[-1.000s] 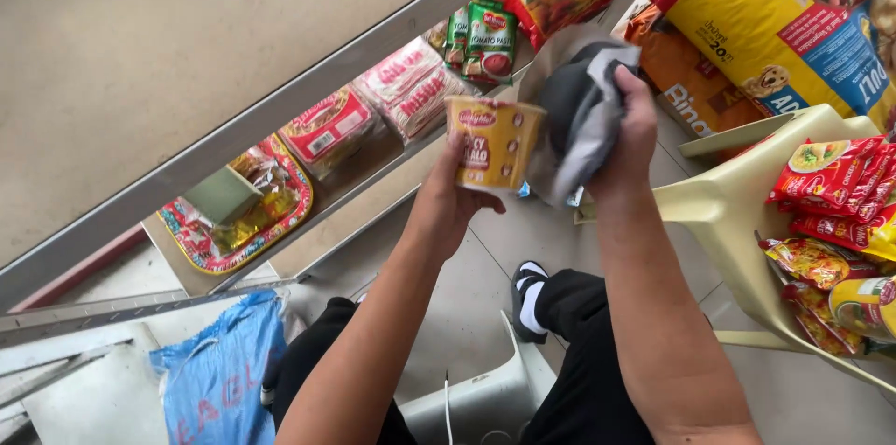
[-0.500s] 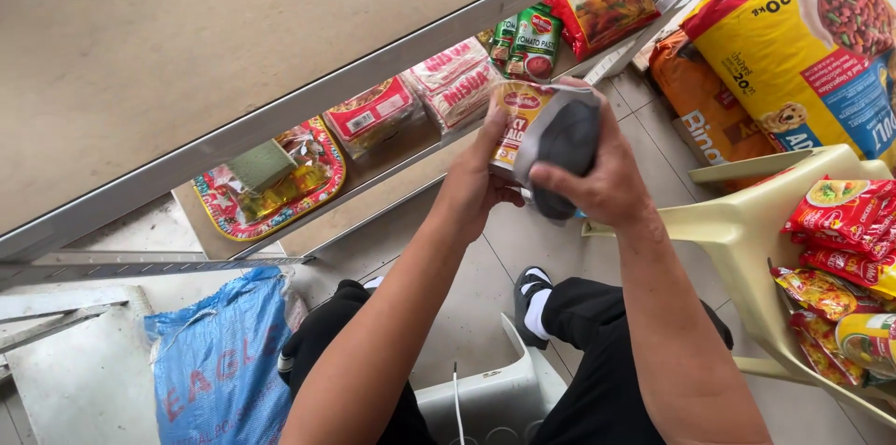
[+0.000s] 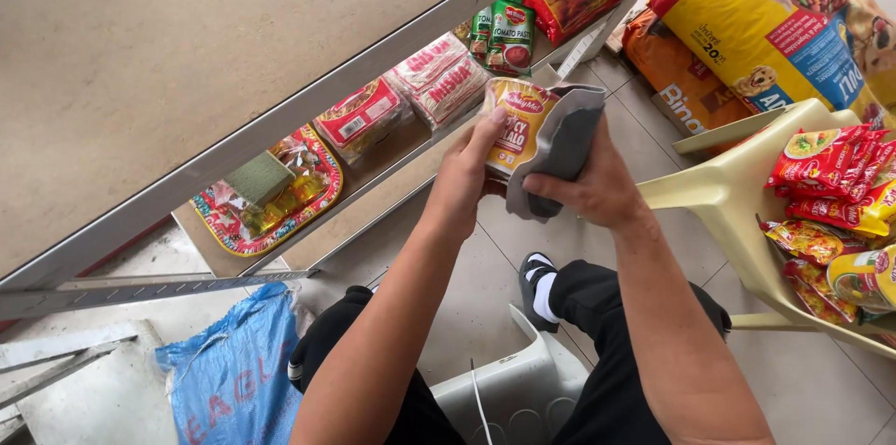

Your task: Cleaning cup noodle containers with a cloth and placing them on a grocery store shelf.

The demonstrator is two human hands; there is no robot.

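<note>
My left hand (image 3: 467, 174) grips a yellow instant-noodle cup (image 3: 515, 124) by its side, holding it tilted in front of a metal shelf. My right hand (image 3: 588, 186) presses a grey cloth (image 3: 560, 142) against the right side of the cup. Both hands are raised over my lap, above a tiled floor. Part of the cup is hidden by the cloth.
The lower metal shelf (image 3: 373, 188) holds red noodle packs (image 3: 439, 76), tomato paste pouches (image 3: 509, 34) and a round tray with a sponge (image 3: 266, 188). A cream plastic chair (image 3: 737, 212) with snack packets stands right. Big pet-food sacks (image 3: 784, 25) lean behind. A blue sack (image 3: 233, 380) lies left.
The cloth has moved from covering the cup's front to its right side, so the cup's label now shows. Both hands stay close together at the shelf.
</note>
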